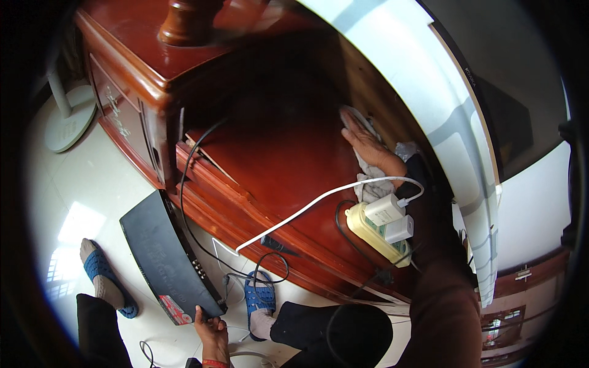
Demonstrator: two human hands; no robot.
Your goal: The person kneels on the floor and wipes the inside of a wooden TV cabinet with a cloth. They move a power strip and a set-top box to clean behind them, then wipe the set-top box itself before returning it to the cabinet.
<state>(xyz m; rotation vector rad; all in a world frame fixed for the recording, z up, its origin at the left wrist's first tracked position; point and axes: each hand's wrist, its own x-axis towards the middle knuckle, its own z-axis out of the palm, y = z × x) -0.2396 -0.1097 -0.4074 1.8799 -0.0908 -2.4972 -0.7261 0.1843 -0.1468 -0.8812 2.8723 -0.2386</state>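
Note:
My left hand (212, 329), with a red band at the wrist, grips the near end of a flat black electronic box (168, 257), which has sockets along one edge and a red sticker. My right hand (372, 147) lies flattened on a grey-white cloth (375, 188) against the back of the red-brown wooden cabinet's shelf (280, 170). Below my right wrist is a cream power strip (377, 234) holding two white plug adapters (385, 209). A white cable (299, 212) runs from one adapter over the cabinet edge. A black cable (183, 193) hangs across the front.
A turned wooden post (186, 23) stands on the cabinet top. A large flat screen (511, 92) is at the right. A round pale stand base (71, 118) rests on the tiled floor at the left. Loose cables lie near my slippered feet; crumpled clear plastic (407, 150) is beside my right wrist.

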